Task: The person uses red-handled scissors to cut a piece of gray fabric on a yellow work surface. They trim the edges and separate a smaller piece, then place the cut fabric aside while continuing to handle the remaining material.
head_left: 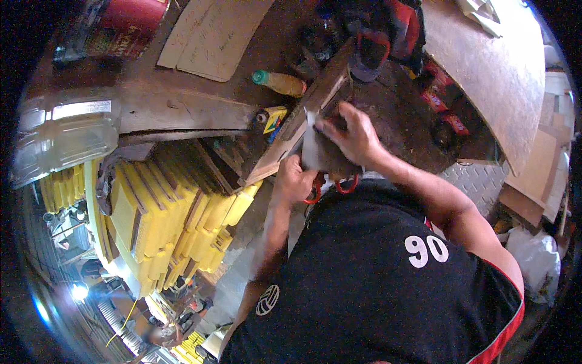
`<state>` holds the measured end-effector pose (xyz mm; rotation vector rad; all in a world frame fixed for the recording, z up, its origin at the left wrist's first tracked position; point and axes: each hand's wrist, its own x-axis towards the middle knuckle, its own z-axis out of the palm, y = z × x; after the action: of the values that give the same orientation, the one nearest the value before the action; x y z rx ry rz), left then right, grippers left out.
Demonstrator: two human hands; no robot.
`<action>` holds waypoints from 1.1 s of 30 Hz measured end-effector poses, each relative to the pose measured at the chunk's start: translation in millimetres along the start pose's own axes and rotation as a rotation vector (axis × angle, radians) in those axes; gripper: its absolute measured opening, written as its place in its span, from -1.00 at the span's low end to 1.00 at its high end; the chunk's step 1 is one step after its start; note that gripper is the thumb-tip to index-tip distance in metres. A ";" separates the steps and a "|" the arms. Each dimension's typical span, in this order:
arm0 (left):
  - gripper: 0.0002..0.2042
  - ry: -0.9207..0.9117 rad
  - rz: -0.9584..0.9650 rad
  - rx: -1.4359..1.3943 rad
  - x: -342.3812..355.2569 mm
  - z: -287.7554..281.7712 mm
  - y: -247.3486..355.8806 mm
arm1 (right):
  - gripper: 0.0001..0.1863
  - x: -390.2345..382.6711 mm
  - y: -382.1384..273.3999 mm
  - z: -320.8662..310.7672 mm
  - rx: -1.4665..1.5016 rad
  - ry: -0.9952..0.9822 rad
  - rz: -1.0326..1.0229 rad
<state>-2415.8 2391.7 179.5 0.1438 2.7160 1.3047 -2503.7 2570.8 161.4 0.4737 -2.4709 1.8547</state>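
Note:
A pale, flat strip, perhaps paper [311, 144], lies along the wooden edge of the worktop in front of me. My left hand [296, 182] grips its near end, thumb on top. Over its far part is my right hand [356, 136], fingers bent and closed together. Something small and dark shows at those fingertips, too unclear to name. Close to my body, below the strip, two red loops like scissor handles [347, 184] stick out; the rest of that tool is hidden.
To the left stand stacked yellow panels [163, 218]. Beyond the strip lie a green-capped bottle [280, 82], a small yellow box [275, 117] and a cardboard piece [215, 39]. A clear plastic container [66, 139] is at far left, a curved wooden board [497, 73] at right.

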 end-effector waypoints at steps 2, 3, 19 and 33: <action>-0.87 0.011 -0.008 -0.081 4.5 -1.2 -6.2 | -0.62 -4.1 -4.7 2.2 -0.003 0.027 0.006; -0.87 -0.010 -0.052 -0.180 5.8 -0.9 -3.9 | -0.63 -0.1 -1.2 3.1 -0.036 0.113 -0.076; -0.71 0.119 -0.568 -1.141 -1.7 -2.3 -14.1 | -0.74 4.8 23.9 -73.7 1.001 0.008 0.716; -0.74 -0.018 -0.527 -1.294 -1.9 8.1 24.5 | -0.72 -13.8 90.6 -44.9 2.078 -0.591 0.403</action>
<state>-2411.9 2412.9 193.7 -0.6055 1.2428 2.3914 -2520.5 2638.9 87.3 0.3881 0.4979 3.9370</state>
